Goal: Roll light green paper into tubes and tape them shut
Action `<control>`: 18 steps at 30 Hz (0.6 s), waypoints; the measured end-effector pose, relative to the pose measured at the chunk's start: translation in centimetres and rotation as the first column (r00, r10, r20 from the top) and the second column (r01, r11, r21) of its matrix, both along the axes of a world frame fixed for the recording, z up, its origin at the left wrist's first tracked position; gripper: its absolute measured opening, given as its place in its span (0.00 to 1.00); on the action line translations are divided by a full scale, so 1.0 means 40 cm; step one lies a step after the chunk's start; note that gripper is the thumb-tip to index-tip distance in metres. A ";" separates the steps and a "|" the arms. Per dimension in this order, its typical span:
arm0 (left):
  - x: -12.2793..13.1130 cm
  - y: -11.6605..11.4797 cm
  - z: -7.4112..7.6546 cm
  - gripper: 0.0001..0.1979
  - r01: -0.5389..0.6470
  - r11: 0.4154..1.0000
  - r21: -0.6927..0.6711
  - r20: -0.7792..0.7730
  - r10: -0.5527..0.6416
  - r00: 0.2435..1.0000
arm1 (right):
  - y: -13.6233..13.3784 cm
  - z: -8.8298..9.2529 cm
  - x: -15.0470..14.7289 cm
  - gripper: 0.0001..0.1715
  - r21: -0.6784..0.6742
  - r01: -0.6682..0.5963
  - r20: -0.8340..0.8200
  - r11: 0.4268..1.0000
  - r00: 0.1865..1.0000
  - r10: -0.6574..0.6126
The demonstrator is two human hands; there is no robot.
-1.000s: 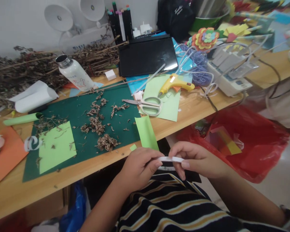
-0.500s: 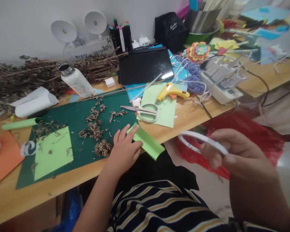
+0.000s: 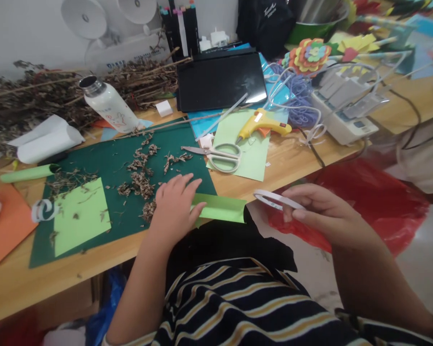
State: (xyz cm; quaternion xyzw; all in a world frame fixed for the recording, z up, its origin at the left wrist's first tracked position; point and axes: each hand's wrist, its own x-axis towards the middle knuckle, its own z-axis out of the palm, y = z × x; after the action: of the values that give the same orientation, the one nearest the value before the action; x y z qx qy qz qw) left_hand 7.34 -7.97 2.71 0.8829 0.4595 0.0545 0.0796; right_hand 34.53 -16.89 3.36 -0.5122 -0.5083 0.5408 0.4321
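My left hand (image 3: 175, 206) lies over the near edge of the green cutting mat (image 3: 180, 139), fingers stretched out. Its thumb rests on a curled light-green paper strip (image 3: 222, 208) that juts past the table edge. To the right, my right hand (image 3: 315, 211) pinches a thin white roll of tape (image 3: 274, 198) between thumb and fingers, just off the strip's right end. Crumbled dried leaves (image 3: 139, 182) lie beside my left hand. Beyond it, scissors (image 3: 220, 156) rest partly on a pale green sheet (image 3: 256, 166), near a yellow glue gun (image 3: 263, 125).
A white bottle (image 3: 110, 105) stands at the back left before dried plant stems (image 3: 32, 101). A black tablet (image 3: 222, 81) lies behind the scissors. On the right are a power strip (image 3: 346, 120) with cables and a red plastic bag (image 3: 375, 206) below the table edge.
The green strip has turned from a slant to nearly level. My right hand has brought the tape roll left, closer to the strip. My left hand's fingers have shifted left, and the view has tilted down slightly.
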 end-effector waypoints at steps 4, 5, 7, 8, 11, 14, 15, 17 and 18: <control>-0.004 0.007 -0.009 0.10 -0.041 0.999 -0.003 -0.061 0.041 0.997 | 0.011 -0.007 -0.010 0.16 -0.080 -0.033 0.057 0.996 0.998 0.038; -0.005 0.006 -0.011 0.09 -0.045 0.999 -0.002 -0.048 0.045 0.998 | 0.014 -0.007 -0.015 0.15 -0.088 -0.040 0.069 0.995 0.997 0.046; -0.009 0.003 -0.011 0.09 -0.013 1.000 -0.025 0.017 0.013 1.000 | 0.018 -0.004 -0.024 0.13 -0.082 -0.051 0.104 0.995 0.993 0.059; -0.013 0.001 -0.008 0.09 0.025 0.998 -0.052 0.068 -0.022 0.997 | 0.019 -0.003 -0.028 0.12 -0.073 -0.053 0.130 0.996 0.990 0.062; -0.030 -0.014 0.006 0.09 0.154 0.981 -0.117 0.315 -0.111 0.943 | 0.020 0.000 -0.034 0.12 -0.025 -0.066 0.252 0.998 0.965 0.070; -0.053 -0.037 0.019 0.06 0.252 0.959 -0.131 0.584 -0.131 0.802 | 0.020 0.008 -0.035 0.17 0.041 -0.130 0.442 0.991 0.892 0.098; -0.060 -0.045 0.022 0.05 0.290 0.947 -0.141 0.639 -0.137 0.757 | 0.021 0.011 -0.035 0.18 0.053 -0.164 0.499 0.985 0.859 0.116; -0.073 -0.059 0.022 0.04 0.350 0.922 -0.167 0.698 -0.141 0.703 | 0.022 0.017 -0.037 0.18 0.057 -0.220 0.577 0.974 0.803 0.148; -0.077 -0.065 0.021 0.04 0.364 0.916 -0.170 0.720 -0.137 0.681 | 0.023 0.020 -0.039 0.17 0.053 -0.244 0.602 0.968 0.782 0.164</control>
State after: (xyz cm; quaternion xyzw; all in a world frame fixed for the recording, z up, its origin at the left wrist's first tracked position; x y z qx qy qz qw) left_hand 4.26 -10.58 3.55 0.8294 0.2716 0.2994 0.3855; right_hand 32.96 -15.97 4.15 -0.5686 -0.7035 0.3636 0.2226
